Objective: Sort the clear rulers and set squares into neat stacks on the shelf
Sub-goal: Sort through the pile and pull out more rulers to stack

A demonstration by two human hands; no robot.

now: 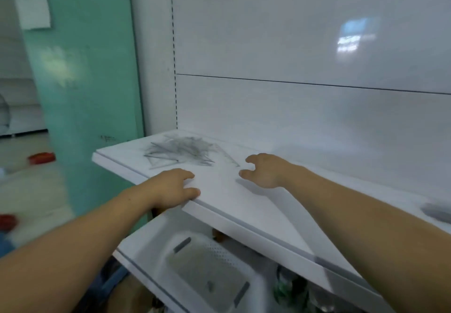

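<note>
A loose heap of clear rulers and set squares [180, 151] lies criss-crossed at the left back of the white shelf [244, 205]. My left hand [173, 187] rests on the shelf's front edge just in front of the heap, fingers loosely bent, holding nothing. My right hand [264, 170] hovers over the shelf to the right of the heap, fingers relaxed and slightly curled, empty. Neither hand touches the rulers.
A white back panel [305, 107] rises behind the shelf. Below the shelf stands a white perforated basket [214, 264] on a lower shelf. A grey object [436, 211] lies at the shelf's right end. A green pillar [80, 93] stands to the left.
</note>
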